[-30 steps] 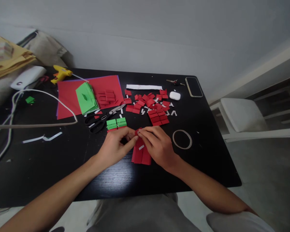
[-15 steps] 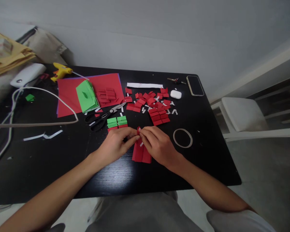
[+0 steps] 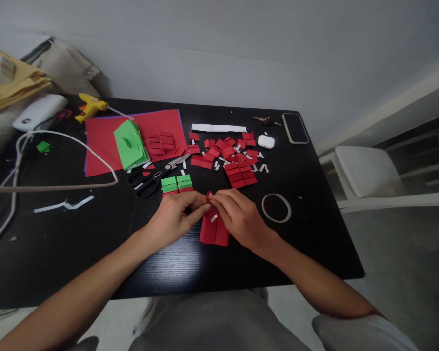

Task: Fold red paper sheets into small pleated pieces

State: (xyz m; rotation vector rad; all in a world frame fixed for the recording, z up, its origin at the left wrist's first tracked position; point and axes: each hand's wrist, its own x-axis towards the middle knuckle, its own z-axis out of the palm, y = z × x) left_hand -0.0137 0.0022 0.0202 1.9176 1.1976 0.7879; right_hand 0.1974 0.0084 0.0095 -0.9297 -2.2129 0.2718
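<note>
My left hand [image 3: 177, 214] and my right hand [image 3: 239, 217] meet over the front middle of the table. Their fingertips pinch a small red paper piece [image 3: 208, 196] between them; its exact shape is mostly covered by the fingers. Beneath the hands lies a stack of folded red paper [image 3: 214, 235], with a small white paper strip [image 3: 214, 218] above it near my right fingers. Just beyond my left hand sits a folded green paper piece [image 3: 176, 183] with red paper at its near edge. A block of red folded papers [image 3: 240, 174] rests past my right hand.
Black-handled scissors [image 3: 155, 178] lie left of the green piece. Red scraps [image 3: 219, 148] are scattered behind. A yellow glue gun [image 3: 90, 106], green paper stack [image 3: 129, 144] and white cable [image 3: 64, 135] occupy the left. Coiled wire [image 3: 276, 208], an earbud case [image 3: 266, 141] and phone [image 3: 295, 128] stand right.
Both hands keep their pinch on the small red piece, with hardly any movement of the fingers. The whole view has shifted very slightly.
</note>
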